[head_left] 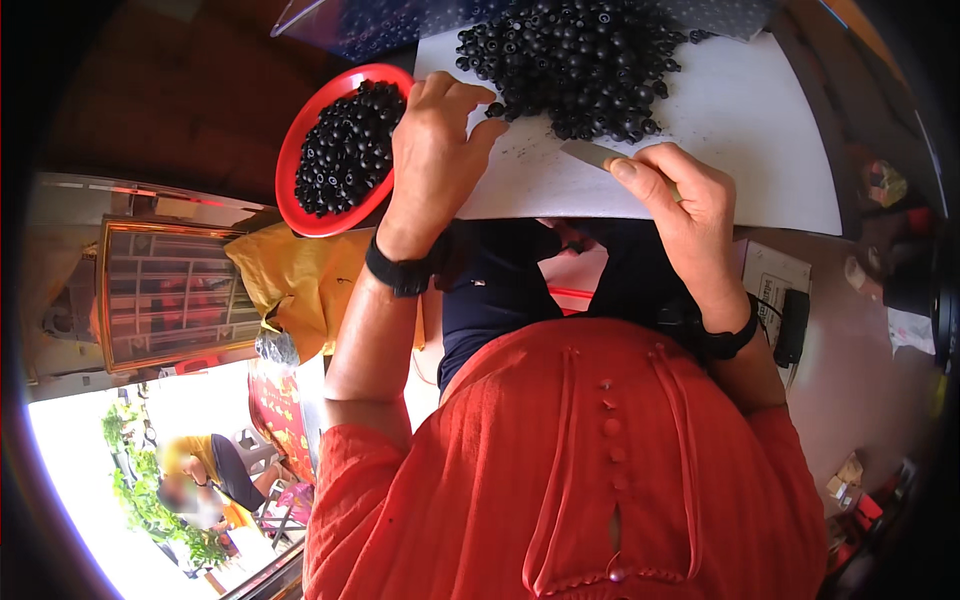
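A heap of small round black bead-like pieces (580, 60), some with a ring-shaped opening, covers the far part of a white board (770, 140). My left hand (440, 140) hovers at the heap's left edge, thumb and forefinger parted in a curve. One black piece lies between those fingertips; whether they touch it I cannot tell. In my right hand (685, 195) is a small flat knife (588, 152), pinched between thumb and fingers, its blade pointing left over the board just below the heap. Left of my left hand, a red oval tray (290, 190) holds many more black pieces.
Clear plastic sheeting (370, 30) stands behind the board. A yellow bag (300, 270) hangs below the red tray. At the right, near my wrist, is a white box (775, 270). Lower left, another person (225, 470) sits outside the doorway. Dark specks dot the board.
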